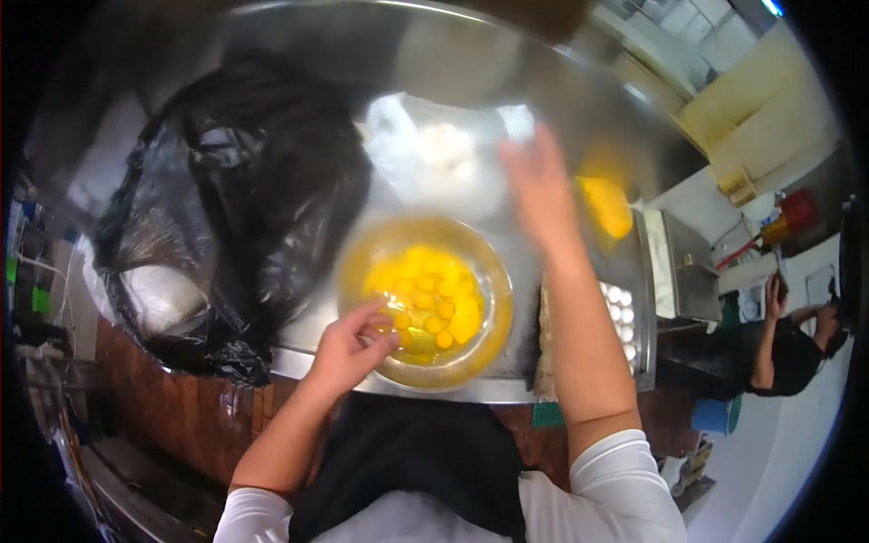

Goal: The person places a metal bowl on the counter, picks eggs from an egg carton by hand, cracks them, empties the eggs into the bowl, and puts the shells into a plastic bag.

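Observation:
A metal bowl (496, 348) holds several egg yolks in clear egg white. Over its left rim is my left hand (355, 344), its fingers curled and partly overlapping, with what they hold, if anything, hidden. My right hand (539, 185) is stretched out beyond the bowl, blurred by motion, beside a clear plastic bag (453, 185) with pale lumps in it. A white crumpled end of the bag (517, 121) lies close to its fingertips. Whether those fingers hold anything is too smeared to tell.
A large black plastic bag (272, 181) covers the left of the metal table (389, 36). White eggs (621, 312) stand in a tray at the right, near a yellow item (606, 206). Another person (787, 357) is at the far right, beside a blue bin (709, 415).

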`<state>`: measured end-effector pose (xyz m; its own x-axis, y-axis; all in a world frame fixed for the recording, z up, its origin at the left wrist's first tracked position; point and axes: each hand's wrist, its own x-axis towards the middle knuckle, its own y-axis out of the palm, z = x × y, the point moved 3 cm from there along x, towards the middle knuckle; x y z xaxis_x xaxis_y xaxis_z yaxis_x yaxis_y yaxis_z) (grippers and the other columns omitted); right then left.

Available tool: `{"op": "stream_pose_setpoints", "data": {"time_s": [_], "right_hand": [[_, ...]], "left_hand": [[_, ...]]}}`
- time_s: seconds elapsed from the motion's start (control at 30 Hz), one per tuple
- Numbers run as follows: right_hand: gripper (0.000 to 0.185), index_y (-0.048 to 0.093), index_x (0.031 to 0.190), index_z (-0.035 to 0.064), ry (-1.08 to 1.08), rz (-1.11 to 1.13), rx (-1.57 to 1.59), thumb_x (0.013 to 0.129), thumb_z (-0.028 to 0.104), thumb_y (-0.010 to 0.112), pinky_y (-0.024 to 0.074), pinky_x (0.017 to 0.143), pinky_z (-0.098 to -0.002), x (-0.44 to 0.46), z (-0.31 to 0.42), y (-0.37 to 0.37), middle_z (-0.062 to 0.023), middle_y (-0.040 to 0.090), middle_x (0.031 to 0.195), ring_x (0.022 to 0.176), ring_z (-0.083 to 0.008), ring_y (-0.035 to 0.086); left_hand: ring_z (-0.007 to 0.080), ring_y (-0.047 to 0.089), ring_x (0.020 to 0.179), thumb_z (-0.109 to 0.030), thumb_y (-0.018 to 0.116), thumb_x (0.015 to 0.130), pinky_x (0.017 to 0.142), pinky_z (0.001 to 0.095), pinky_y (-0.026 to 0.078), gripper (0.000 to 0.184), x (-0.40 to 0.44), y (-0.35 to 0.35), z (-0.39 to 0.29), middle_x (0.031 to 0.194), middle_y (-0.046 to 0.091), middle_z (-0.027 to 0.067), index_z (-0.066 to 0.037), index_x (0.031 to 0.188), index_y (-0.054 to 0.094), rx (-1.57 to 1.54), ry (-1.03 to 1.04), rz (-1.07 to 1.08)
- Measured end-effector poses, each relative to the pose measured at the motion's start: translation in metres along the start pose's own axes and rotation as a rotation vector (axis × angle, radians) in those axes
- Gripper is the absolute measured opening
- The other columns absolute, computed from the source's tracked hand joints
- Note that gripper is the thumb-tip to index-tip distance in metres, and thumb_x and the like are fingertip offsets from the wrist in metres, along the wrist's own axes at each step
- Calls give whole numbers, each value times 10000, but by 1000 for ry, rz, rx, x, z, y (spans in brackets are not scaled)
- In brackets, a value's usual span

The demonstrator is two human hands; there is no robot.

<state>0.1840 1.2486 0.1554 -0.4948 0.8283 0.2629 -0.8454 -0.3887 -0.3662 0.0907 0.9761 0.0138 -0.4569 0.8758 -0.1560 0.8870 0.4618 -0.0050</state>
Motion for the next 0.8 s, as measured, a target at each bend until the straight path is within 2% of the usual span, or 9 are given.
{"op": "stream_pose_setpoints", "data": {"time_s": [0.03, 0.07, 0.17, 0.3, 0.37, 0.47, 0.57, 0.67, 0.8], "right_hand": [[769, 296, 1445, -72, -9, -11, 83, 913, 360, 647, 332, 1098, -378, -6, 2, -14, -281, 443, 1408, 1364, -322, 395], [682, 402, 1390, -67, 57, -38, 80, 897, 315, 676, 387, 1056, -370, -10, -18, -34, -257, 493, 1371, 1297, -309, 472], [556, 524, 1304, -34, 117, -83, -142, 893, 307, 679, 475, 930, -332, -41, -58, -110, -182, 603, 1241, 1138, -244, 591], [400, 598, 1225, 38, 333, -319, -121, 901, 261, 667, 463, 675, -230, -102, -71, -215, -30, 673, 996, 853, -90, 619], [353, 620, 1185, 22, 401, -419, -208, 903, 231, 655, 487, 699, -253, -132, -81, -255, -38, 679, 976, 846, -114, 628], [313, 652, 1127, 16, 350, -317, -535, 885, 215, 665, 501, 723, -273, -184, -126, -291, -66, 690, 925, 826, -127, 634], [270, 691, 1091, 91, 575, 5, -987, 825, 117, 652, 528, 793, -387, -222, -136, -274, -141, 700, 1012, 894, -295, 672], [329, 687, 1109, 135, 318, 83, -1160, 783, 95, 660, 521, 837, -434, -249, -157, -260, -132, 662, 1137, 995, -346, 634], [388, 663, 1115, 142, 422, 221, -1264, 733, 77, 683, 514, 852, -437, -252, -165, -253, -119, 622, 1153, 1032, -327, 618]], "left_hand": [[49, 538, 759, 7, 675, 834, 730, 199, 465, 486, -2, -2, 2, 969, 626, 40, -9, 1298, 530, 19, 8, -26], [44, 529, 745, 20, 663, 833, 713, 191, 458, 464, -3, -5, 5, 927, 611, 19, -12, 1281, 548, 35, 16, -47], [24, 493, 692, 57, 630, 828, 641, 170, 427, 380, 2, -12, 13, 794, 529, -45, -19, 1199, 610, 73, 24, -81], [40, 521, 683, 15, 664, 823, 632, 189, 441, 295, 10, -13, 10, 786, 586, -24, -4, 1115, 635, 142, 19, -68], [46, 533, 715, -6, 695, 804, 639, 199, 448, 314, 18, -5, 8, 821, 612, -8, -3, 1113, 640, 176, 71, -38], [53, 530, 746, -38, 727, 784, 637, 207, 447, 335, 29, 10, -3, 889, 625, 1, -10, 1107, 642, 234, 143, 0], [55, 518, 734, -39, 728, 783, 632, 209, 442, 331, 31, 26, -18, 924, 624, 0, -13, 1102, 642, 191, 102, 65], [57, 510, 729, -39, 726, 786, 630, 213, 443, 329, 30, 32, -17, 934, 622, -1, -15, 1103, 639, 200, 81, 103], [52, 519, 736, -37, 722, 790, 641, 206, 444, 342, 26, 26, -20, 943, 632, 6, -16, 1120, 636, 225, 103, 122]]}}
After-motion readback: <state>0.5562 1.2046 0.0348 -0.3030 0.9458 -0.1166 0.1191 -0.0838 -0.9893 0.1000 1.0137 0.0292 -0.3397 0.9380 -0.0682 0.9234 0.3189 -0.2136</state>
